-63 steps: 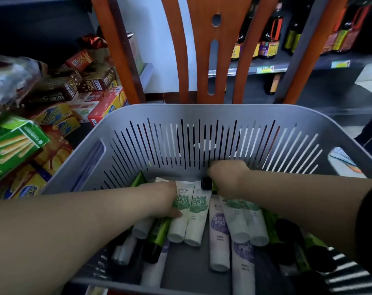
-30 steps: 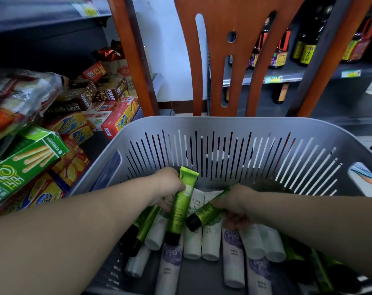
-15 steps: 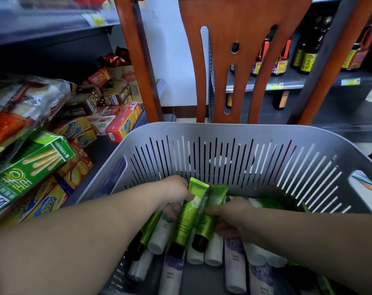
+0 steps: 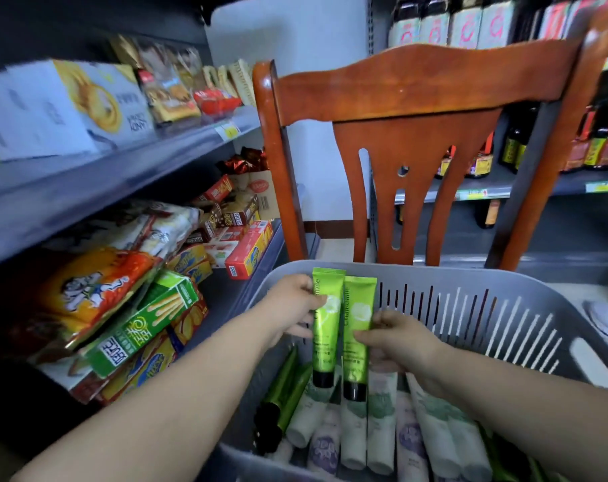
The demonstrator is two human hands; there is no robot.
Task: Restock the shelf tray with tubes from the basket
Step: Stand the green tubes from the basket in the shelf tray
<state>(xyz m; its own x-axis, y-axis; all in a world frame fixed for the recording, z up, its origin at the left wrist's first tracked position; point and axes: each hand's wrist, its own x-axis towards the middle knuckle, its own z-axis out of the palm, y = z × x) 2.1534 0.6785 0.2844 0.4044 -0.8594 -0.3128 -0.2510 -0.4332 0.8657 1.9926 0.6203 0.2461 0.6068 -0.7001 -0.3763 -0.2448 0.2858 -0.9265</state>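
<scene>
Left hand (image 4: 297, 307) and right hand (image 4: 398, 337) each pinching one green tube (image 4: 326, 325), (image 4: 357, 337) mid-body above basket (image 4: 504, 283); presumably light, soft, squeezable, best held at the middle.

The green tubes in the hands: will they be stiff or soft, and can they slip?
The two green tubes stay straight though the left hand and right hand hold them only at the sides, so probably fairly stiff. Their glossy skin may be slippery. Flat crimped tops, caps down: likely light.
</scene>
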